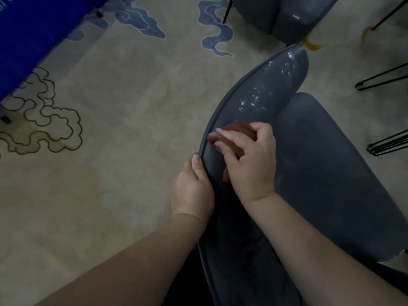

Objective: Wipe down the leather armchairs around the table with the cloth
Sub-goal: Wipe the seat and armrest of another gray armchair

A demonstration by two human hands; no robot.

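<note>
A dark grey leather armchair fills the right half of the view, its curved backrest edge running from top right down to the bottom. Wet shiny streaks show on the upper part of the backrest. My right hand grips a small brown cloth and presses it on the inner face of the backrest near the rim. My left hand grips the backrest's outer edge just below, thumb lying along the piping. The cloth is mostly hidden under my fingers.
A second grey armchair stands at the top right. Black hairpin legs of other furniture are at the right edge. A blue-covered object fills the top left corner. Beige carpet with cloud patterns lies to the left.
</note>
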